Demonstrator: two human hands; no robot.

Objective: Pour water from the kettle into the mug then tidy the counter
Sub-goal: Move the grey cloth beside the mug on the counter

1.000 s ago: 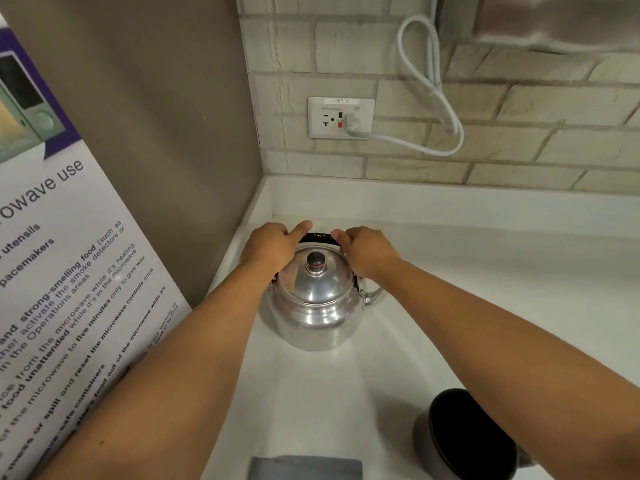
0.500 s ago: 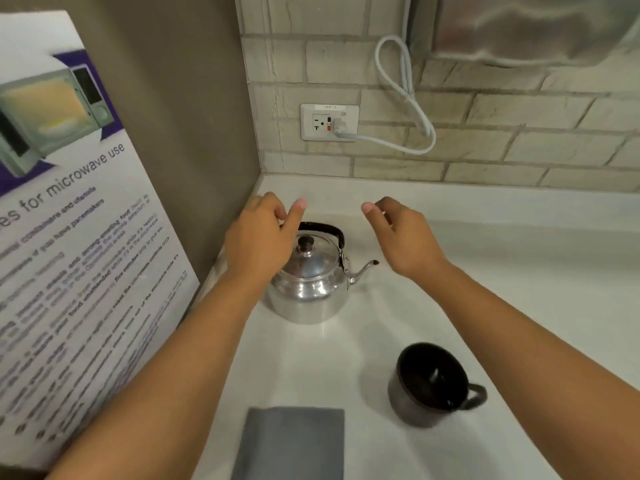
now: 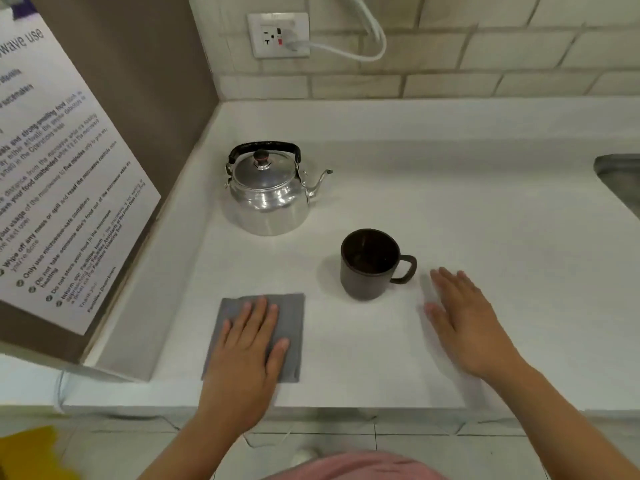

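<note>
The kettle (image 3: 268,192) stands lid on, well ahead of both hands, spout toward the right. The dark mug (image 3: 370,263) sits just ahead and left of the right hand (image 3: 465,322), which lies flat and spread on the counter (image 3: 485,202), holding nothing. The left hand (image 3: 251,344) rests palm-down, fingers spread, on the grey cloth (image 3: 294,327). Whether the mug holds water cannot be told. Judging by this, tidying seems in hand; next, gather the cloth and wipe.
</note>
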